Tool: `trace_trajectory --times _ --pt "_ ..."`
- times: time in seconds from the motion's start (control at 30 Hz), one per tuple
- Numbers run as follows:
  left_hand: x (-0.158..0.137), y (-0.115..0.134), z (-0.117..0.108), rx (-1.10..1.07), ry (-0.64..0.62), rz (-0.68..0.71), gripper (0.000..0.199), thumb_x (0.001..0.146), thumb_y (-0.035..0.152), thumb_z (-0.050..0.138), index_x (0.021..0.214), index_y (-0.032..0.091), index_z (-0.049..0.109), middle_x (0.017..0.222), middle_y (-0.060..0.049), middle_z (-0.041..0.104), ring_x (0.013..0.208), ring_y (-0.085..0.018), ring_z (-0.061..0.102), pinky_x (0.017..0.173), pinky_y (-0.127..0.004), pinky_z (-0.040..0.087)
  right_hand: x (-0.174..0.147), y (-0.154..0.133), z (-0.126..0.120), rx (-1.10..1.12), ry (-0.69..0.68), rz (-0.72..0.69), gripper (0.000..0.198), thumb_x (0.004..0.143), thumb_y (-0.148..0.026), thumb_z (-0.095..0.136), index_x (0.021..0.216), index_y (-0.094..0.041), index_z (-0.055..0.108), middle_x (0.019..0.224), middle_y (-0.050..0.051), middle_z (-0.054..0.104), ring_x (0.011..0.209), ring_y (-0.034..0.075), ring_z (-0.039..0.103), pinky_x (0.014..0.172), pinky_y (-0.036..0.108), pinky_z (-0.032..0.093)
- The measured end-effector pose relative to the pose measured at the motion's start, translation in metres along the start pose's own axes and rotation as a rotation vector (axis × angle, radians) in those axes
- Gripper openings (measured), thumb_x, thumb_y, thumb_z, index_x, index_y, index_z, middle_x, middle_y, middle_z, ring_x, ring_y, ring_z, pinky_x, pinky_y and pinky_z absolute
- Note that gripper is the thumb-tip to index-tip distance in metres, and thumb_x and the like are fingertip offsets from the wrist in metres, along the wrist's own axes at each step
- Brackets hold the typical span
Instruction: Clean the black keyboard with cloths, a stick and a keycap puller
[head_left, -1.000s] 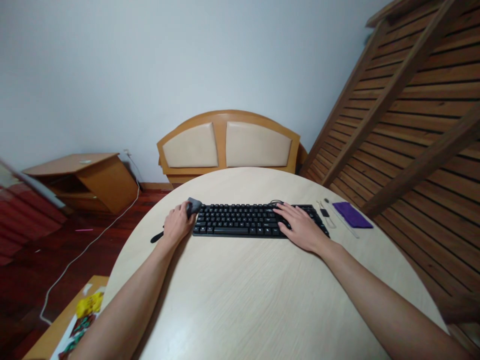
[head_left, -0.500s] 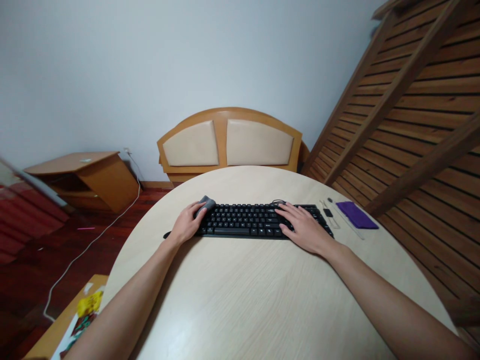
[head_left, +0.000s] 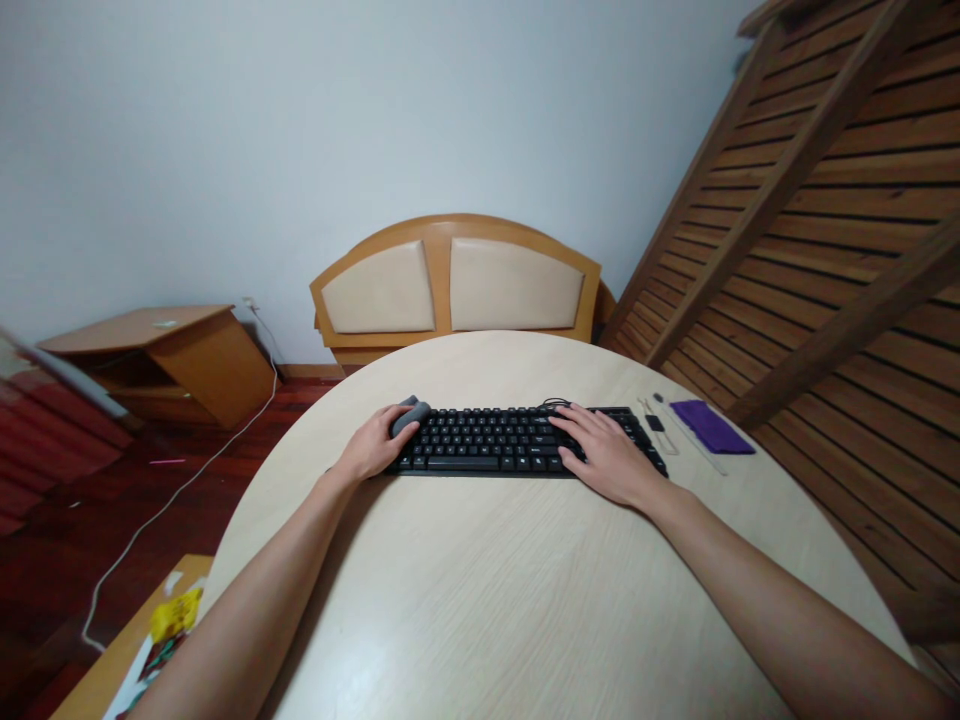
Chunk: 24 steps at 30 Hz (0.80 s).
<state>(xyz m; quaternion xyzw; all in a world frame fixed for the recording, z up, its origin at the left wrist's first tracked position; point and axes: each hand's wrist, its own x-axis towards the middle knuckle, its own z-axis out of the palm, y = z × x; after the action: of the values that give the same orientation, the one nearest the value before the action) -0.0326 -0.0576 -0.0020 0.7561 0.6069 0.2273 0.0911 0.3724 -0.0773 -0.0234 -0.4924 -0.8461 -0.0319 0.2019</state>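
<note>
Pale round table, head cam: black kbd lying crosswise, twd far side.
L hand, arm reaching fwd, fingers wrapped snugly round gray item at kbd's L end; R hand, arm angled in from lower R, palm down, fingers spread on kbd's R part, grasping nothing.

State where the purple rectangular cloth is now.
In the head view, the purple rectangular cloth lies on the round pale table, right of the black keyboard, just past the thin whitish rod.
</note>
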Motion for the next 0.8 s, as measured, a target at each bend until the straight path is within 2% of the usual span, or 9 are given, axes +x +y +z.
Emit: trace_trajectory --times 0.2,0.33,0.5,0.63,0.8 --pt "0.002 0.001 0.001 0.036 0.030 -0.001 0.043 0.093 0.051 0.051 0.118 0.018 0.065 0.123 -0.011 0.069 0.112 -0.027 0.065 0.101 -0.040 0.049 0.000 0.001 0.001 -0.001 -0.007 -0.007 0.047 0.095 -0.035 0.046 0.140 -0.022 0.056 0.154 0.010 0.049 0.145 0.029 0.039 0.119 0.056 0.030" --pt "0.000 0.002 0.001 0.055 0.058 -0.014 0.042 0.095 0.046 0.051 0.124 0.018 0.063 0.126 -0.010 0.068 0.117 -0.026 0.063 0.105 -0.038 0.047 0.000 -0.001 -0.002 0.004 -0.019 -0.001 0.047 0.096 -0.036 0.045 0.140 -0.023 0.056 0.154 0.010 0.049 0.146 0.029 0.038 0.119 0.057 0.029" --pt "-0.007 0.007 0.000 0.115 0.086 -0.087 0.047 0.097 0.045 0.050 0.134 0.019 0.061 0.130 -0.014 0.064 0.118 -0.030 0.063 0.105 -0.042 0.047 -0.001 -0.002 -0.004 -0.005 -0.055 0.004 0.048 0.098 -0.037 0.042 0.143 -0.023 0.052 0.156 0.010 0.046 0.147 0.029 0.035 0.120 0.057 0.027" --pt "-0.016 0.011 -0.009 0.275 0.034 -0.120 0.050 0.099 0.045 0.048 0.144 0.027 0.055 0.141 -0.012 0.056 0.115 -0.029 0.065 0.103 -0.040 0.048 -0.002 -0.002 -0.002 -0.002 -0.052 0.000 0.053 0.097 -0.036 0.042 0.149 -0.025 0.046 0.159 0.009 0.042 0.147 0.028 0.035 0.121 0.056 0.026" --pt "-0.027 0.016 -0.024 0.389 -0.049 -0.161 0.044 0.098 0.047 0.046 0.132 0.027 0.065 0.129 -0.009 0.065 0.104 -0.030 0.069 0.092 -0.039 0.054 -0.002 -0.004 -0.002 -0.024 -0.063 -0.003 0.053 0.097 -0.035 0.042 0.150 -0.027 0.046 0.160 0.007 0.040 0.148 0.028 0.033 0.121 0.055 0.026"
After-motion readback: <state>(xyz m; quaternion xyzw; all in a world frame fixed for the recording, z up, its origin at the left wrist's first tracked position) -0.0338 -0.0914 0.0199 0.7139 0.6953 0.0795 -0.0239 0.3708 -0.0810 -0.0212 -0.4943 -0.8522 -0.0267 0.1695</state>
